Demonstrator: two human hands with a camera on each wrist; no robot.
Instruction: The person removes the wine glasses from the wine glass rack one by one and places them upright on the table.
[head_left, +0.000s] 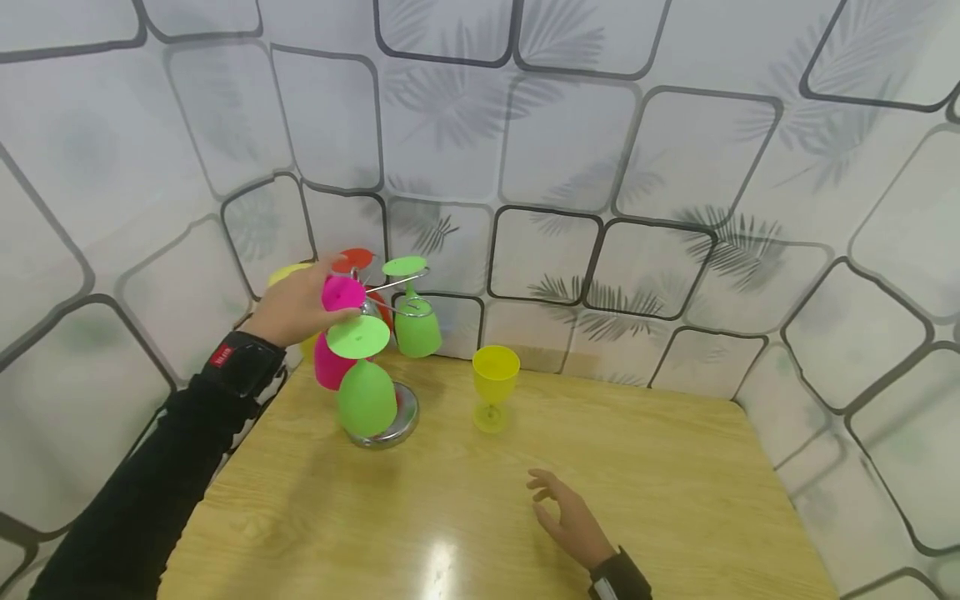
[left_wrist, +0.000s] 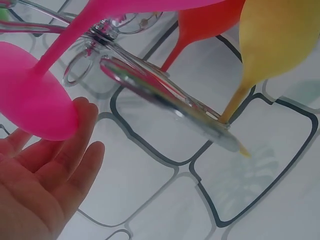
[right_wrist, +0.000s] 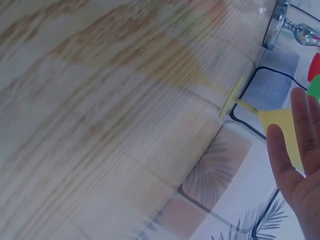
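Note:
A chrome stand (head_left: 406,417) at the back left of the table holds several plastic goblets hanging upside down by their feet. My left hand (head_left: 288,308) is at the pink goblet (head_left: 343,292), its thumb and fingers around the edge of the foot. From below, in the left wrist view, the fingertips meet the rim of that pink foot (left_wrist: 35,95); the thumb is not visible there. A yellow goblet (head_left: 496,375) stands upright on the table, right of the stand. Nearer the front, my right hand (head_left: 573,521) hovers with relaxed fingers, holding nothing.
Green goblets (head_left: 367,398) hang at the stand's front and right, a red one (head_left: 352,260) behind, and a yellow one (head_left: 288,272) behind my left hand. The wooden table (head_left: 637,450) meets patterned walls at the back and sides.

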